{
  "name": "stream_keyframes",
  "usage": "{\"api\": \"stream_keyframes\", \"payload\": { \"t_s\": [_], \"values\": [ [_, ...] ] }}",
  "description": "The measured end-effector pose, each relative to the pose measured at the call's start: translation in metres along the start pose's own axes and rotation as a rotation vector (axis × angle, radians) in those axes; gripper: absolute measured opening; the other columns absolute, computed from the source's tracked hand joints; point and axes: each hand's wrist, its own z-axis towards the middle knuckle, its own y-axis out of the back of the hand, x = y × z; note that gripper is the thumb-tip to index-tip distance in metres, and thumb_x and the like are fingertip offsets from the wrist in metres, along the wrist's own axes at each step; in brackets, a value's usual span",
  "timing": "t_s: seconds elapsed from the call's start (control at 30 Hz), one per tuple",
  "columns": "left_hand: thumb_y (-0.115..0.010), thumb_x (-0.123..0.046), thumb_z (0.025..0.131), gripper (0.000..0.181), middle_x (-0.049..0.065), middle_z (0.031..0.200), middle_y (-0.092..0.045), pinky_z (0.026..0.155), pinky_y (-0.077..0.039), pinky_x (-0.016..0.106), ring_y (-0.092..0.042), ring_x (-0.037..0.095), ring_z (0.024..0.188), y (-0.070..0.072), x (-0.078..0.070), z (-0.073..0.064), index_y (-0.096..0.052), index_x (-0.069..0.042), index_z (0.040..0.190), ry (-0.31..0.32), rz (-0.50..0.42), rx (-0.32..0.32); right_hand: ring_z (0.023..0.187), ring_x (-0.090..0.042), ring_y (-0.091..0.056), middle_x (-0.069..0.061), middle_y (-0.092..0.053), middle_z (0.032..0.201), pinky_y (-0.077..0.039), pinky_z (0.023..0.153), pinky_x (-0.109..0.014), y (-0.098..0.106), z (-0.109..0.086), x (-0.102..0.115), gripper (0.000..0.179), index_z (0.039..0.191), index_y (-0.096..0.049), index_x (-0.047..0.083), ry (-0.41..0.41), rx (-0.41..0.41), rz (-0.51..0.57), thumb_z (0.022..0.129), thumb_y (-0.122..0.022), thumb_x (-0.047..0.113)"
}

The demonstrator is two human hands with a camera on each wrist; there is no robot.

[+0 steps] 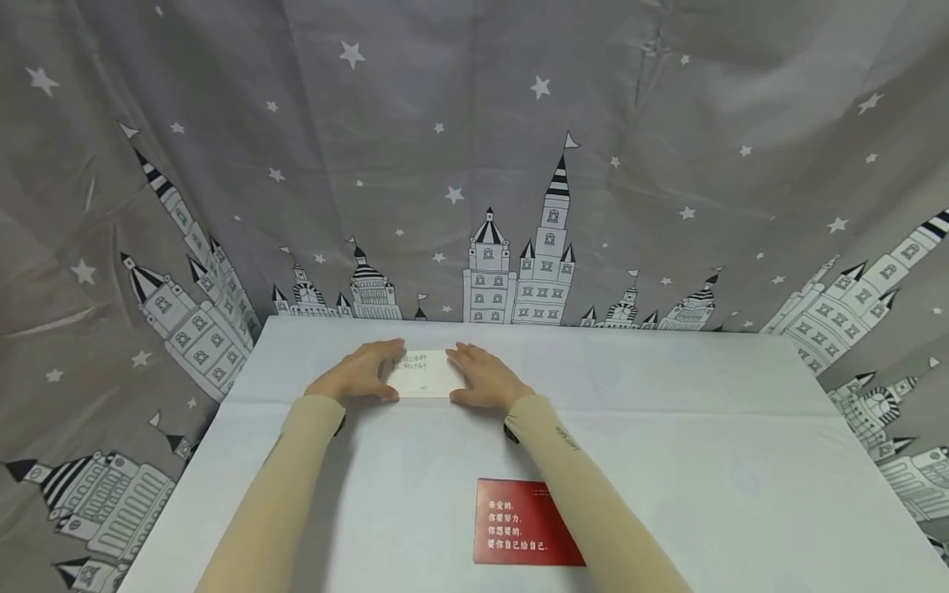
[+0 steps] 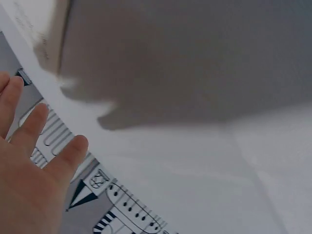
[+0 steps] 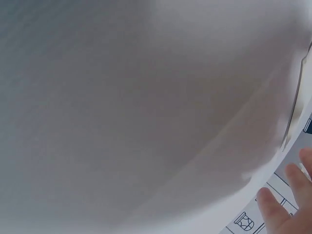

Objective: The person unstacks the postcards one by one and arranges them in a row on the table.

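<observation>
In the head view, a small cream-white card with lines of dark handwriting lies between two hands near the back of the white table. My left hand grips its left end, thumb by the lower corner and fingertips by the upper one. At the opposite end, my right hand holds the card in the same way. The left wrist view catches part of the card beyond spread outer fingers. Only a sliver of the card shows in the right wrist view, above several fingertips; both thumbs are hidden there.
A red card with white printed characters lies nearer the front, partly covered by the right sleeve. Behind the white tabletop hangs a grey curtain printed with castles and stars. Arm shadows fall on the table.
</observation>
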Motion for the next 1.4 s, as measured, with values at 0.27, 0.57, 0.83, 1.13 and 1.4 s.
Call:
{"api": "stream_keyframes", "payload": {
  "t_s": [0.27,0.57,0.83,1.13,1.4],
  "values": [
    [-0.078,-0.023,0.066,0.091,0.017,0.142,-0.028,0.104,-0.018,0.050,-0.022,0.036,0.130,0.000,-0.016,0.001,-0.029,-0.003,0.140,-0.053,0.031,-0.012,0.132,-0.022,-0.021,-0.009,-0.026,0.145,-0.017,0.107,-0.034,0.001,-0.010,-0.013,0.076,0.142,-0.027,0.011,0.023,-0.042,0.004,0.081,-0.061,0.041],
    [-0.076,-0.029,0.069,0.089,0.013,0.143,-0.028,0.102,-0.016,0.056,-0.022,0.034,0.131,-0.007,-0.035,0.004,-0.029,-0.004,0.140,-0.119,0.062,-0.045,0.133,-0.023,-0.018,-0.007,-0.026,0.145,-0.016,0.107,-0.036,0.013,-0.027,-0.018,0.074,0.142,-0.025,0.015,0.026,-0.065,0.058,0.083,-0.061,0.040],
    [-0.074,-0.032,0.072,0.087,0.008,0.145,-0.026,0.106,-0.012,0.050,-0.021,0.030,0.132,-0.011,-0.052,-0.001,-0.027,-0.007,0.141,-0.154,0.043,-0.089,0.133,-0.024,-0.018,-0.006,-0.028,0.144,-0.017,0.107,-0.038,0.021,-0.043,-0.027,0.072,0.142,-0.028,0.015,0.073,-0.132,0.111,0.082,-0.062,0.039],
    [-0.072,-0.036,0.073,0.088,0.003,0.146,-0.022,0.107,-0.008,0.046,-0.017,0.023,0.134,-0.012,-0.069,-0.008,-0.023,-0.013,0.143,-0.166,0.042,-0.083,0.133,-0.021,-0.018,-0.005,-0.028,0.144,-0.018,0.107,-0.037,0.024,-0.070,-0.034,0.072,0.142,-0.028,0.016,0.115,-0.167,0.151,0.082,-0.061,0.040],
    [-0.066,-0.043,0.077,0.083,0.001,0.147,-0.022,0.106,-0.009,0.050,-0.016,0.021,0.134,-0.015,-0.077,-0.017,-0.024,-0.013,0.143,-0.231,0.063,-0.119,0.134,-0.020,-0.016,-0.003,-0.026,0.145,-0.019,0.106,-0.038,0.031,-0.093,-0.038,0.072,0.142,-0.028,0.017,0.127,-0.200,0.174,0.082,-0.061,0.040]
  ]
}}
